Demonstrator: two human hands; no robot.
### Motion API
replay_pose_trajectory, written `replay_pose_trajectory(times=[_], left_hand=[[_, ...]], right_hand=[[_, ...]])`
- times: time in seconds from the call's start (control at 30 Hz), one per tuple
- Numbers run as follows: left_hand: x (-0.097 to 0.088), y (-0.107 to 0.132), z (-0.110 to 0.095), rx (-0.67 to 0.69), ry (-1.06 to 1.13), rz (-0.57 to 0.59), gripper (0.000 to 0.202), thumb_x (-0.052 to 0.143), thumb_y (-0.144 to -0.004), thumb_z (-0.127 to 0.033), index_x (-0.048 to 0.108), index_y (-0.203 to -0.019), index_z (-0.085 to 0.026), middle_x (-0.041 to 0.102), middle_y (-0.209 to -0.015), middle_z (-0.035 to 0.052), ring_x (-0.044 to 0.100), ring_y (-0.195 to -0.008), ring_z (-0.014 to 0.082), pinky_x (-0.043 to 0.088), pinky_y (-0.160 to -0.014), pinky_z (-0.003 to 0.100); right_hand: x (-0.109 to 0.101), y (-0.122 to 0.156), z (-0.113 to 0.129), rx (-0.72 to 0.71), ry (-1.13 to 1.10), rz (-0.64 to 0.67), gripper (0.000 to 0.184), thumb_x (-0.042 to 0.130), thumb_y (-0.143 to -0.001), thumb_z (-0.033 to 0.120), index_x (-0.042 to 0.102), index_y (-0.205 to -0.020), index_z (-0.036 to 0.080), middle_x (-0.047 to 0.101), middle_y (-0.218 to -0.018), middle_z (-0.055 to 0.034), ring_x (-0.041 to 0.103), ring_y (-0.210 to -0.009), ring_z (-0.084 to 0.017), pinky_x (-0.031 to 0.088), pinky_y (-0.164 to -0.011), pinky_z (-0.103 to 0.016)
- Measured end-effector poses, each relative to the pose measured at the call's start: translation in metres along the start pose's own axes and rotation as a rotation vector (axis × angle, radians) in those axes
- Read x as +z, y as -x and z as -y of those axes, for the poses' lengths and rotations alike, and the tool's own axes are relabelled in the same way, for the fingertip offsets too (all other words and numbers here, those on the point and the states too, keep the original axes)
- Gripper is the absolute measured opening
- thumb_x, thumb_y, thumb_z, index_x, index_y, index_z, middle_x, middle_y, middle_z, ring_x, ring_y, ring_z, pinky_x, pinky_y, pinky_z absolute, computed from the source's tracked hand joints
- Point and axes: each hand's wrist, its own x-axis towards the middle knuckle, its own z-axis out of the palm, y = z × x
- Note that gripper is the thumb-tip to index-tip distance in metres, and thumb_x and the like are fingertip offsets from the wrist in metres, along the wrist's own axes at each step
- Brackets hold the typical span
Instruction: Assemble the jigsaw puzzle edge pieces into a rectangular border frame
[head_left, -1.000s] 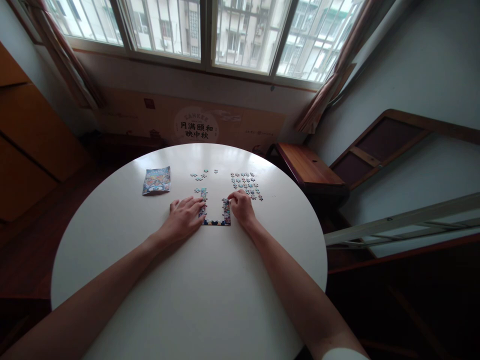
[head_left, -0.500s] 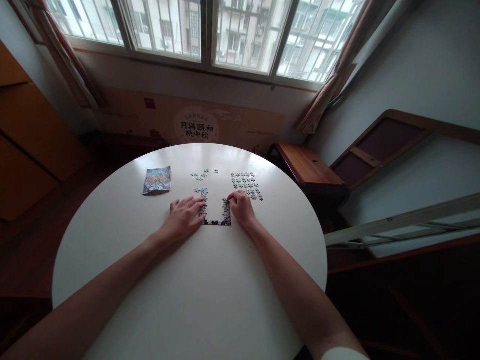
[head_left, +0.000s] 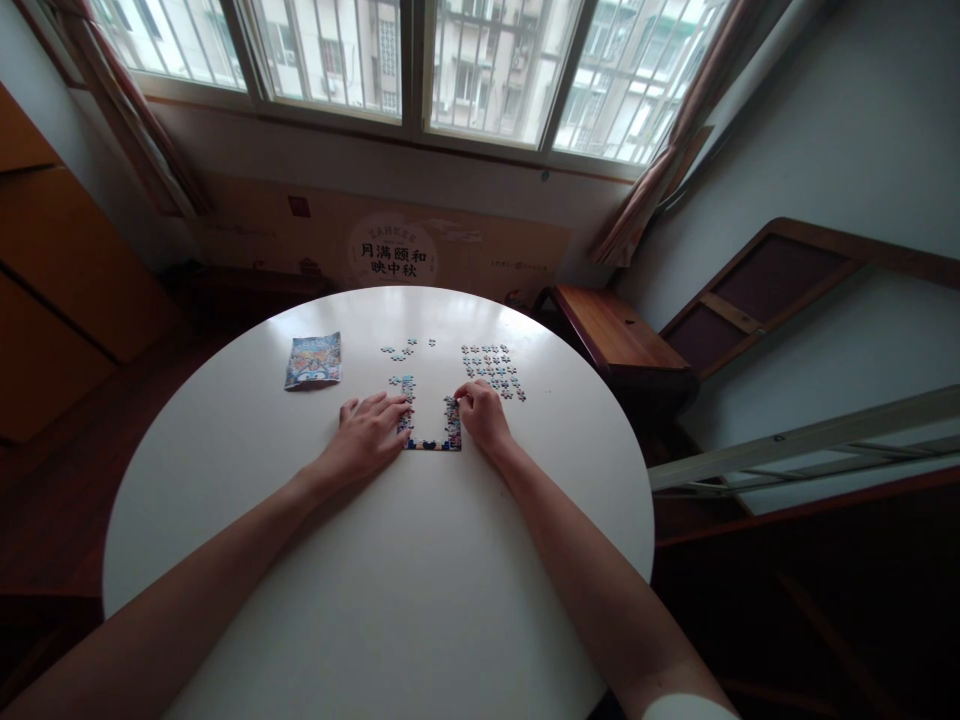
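Note:
A partly joined jigsaw border (head_left: 430, 444) lies on the round white table (head_left: 375, 600), shaped like a U with two short upright arms. My left hand (head_left: 369, 432) lies flat with fingers stretched out, its fingertips on the left arm of the border. My right hand (head_left: 484, 414) rests beside the right arm of the border, fingers curled and pinched at its top end; what they pinch is too small to name. Loose puzzle pieces (head_left: 491, 368) are spread just beyond the right hand, and a smaller scatter of pieces (head_left: 401, 349) lies further back.
A colourful printed puzzle picture (head_left: 313, 360) lies at the table's back left. A wooden bench (head_left: 611, 335) stands to the right of the table, a window and a printed cardboard panel (head_left: 394, 252) behind it. A slanted rail (head_left: 795, 440) runs at the right.
Almost nothing has changed. Both hands stay on the puzzle border; the right fingertips have shifted very slightly at the top of the right arm.

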Motion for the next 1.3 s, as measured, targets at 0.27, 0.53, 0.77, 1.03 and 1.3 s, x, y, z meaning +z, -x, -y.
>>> replay_pose_trajectory(times=[0.27,0.53,0.77,1.03,1.3], left_hand=[[-0.0014,0.0003,-0.0011,-0.003,0.006,0.011,0.04,0.041,-0.092,-0.045,0.054,-0.127,-0.029,0.053,-0.141,0.0048,0.037,-0.136,0.0291,0.019,-0.109,0.054],[-0.0023,0.0,-0.0012,-0.002,0.013,0.015,0.04,0.041,-0.092,-0.045,0.054,-0.126,-0.03,0.053,-0.14,0.0044,0.037,-0.136,0.0294,0.019,-0.109,0.054],[0.0007,-0.0002,0.0018,0.008,0.015,0.002,0.04,0.041,-0.092,-0.045,0.054,-0.126,-0.029,0.053,-0.14,0.004,0.037,-0.136,0.0288,0.019,-0.108,0.054],[0.0005,0.0001,0.0014,0.009,0.007,0.005,0.041,0.041,-0.092,-0.045,0.055,-0.126,-0.029,0.053,-0.14,0.0046,0.038,-0.136,0.0297,0.019,-0.109,0.055],[-0.0011,0.0003,-0.0004,0.005,0.005,0.001,0.041,0.041,-0.092,-0.045,0.055,-0.126,-0.029,0.053,-0.14,0.005,0.038,-0.136,0.0292,0.02,-0.108,0.054]], right_hand=[[-0.001,0.0004,0.0022,0.004,0.016,0.02,0.026,0.045,-0.081,0.007,0.068,-0.076,0.017,0.06,-0.082,-0.0047,0.056,-0.075,-0.016,0.044,-0.077,-0.028],[-0.0021,0.001,0.0037,0.013,0.028,0.028,0.025,0.046,-0.082,0.008,0.068,-0.078,0.017,0.059,-0.083,-0.0046,0.056,-0.075,-0.016,0.043,-0.076,-0.028],[-0.0018,0.001,0.0025,-0.01,0.035,0.019,0.026,0.042,-0.083,0.008,0.067,-0.085,0.017,0.062,-0.086,-0.0059,0.057,-0.077,-0.017,0.043,-0.076,-0.028],[-0.0022,0.0009,0.0032,-0.008,0.041,0.022,0.027,0.043,-0.083,0.008,0.067,-0.086,0.017,0.062,-0.088,-0.0067,0.056,-0.078,-0.018,0.043,-0.076,-0.029],[-0.0011,0.0011,0.0021,-0.001,0.048,0.029,0.027,0.043,-0.083,0.008,0.067,-0.086,0.017,0.062,-0.088,-0.0066,0.057,-0.078,-0.018,0.043,-0.076,-0.029]])
